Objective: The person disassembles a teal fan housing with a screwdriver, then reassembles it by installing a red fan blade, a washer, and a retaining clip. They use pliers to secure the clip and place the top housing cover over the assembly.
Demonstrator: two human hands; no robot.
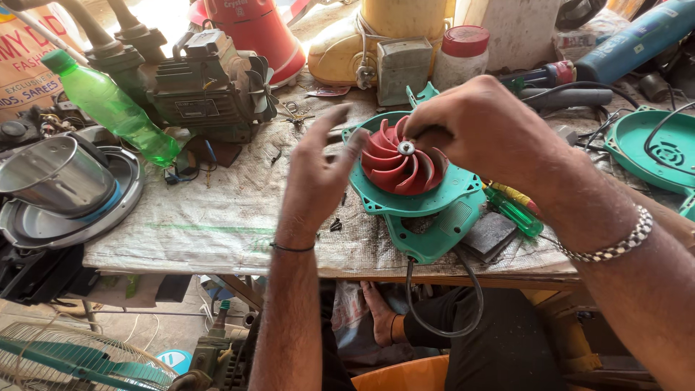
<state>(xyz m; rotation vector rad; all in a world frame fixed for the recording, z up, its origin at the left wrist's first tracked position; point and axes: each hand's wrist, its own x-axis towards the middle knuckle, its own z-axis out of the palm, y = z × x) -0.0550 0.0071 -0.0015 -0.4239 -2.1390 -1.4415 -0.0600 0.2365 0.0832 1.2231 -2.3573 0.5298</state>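
My hands over the red fan wheel on the bench.

My right hand (486, 129) pinches the top edge of the red fan wheel (399, 163), which sits in its green housing (434, 210); my left hand (318, 168), fingers spread and holding nothing, hovers just left of it. A printed cloth bag (22, 61) leans far left, a green bottle (112, 107) beside it, a red-lidded white jar (462, 56) behind.

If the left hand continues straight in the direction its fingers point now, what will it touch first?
Probably the red impeller on the teal housing. The left hand is open, its fingers aimed up and right toward the impeller's left edge, beside the right hand. Depth is unclear; it may pass above.
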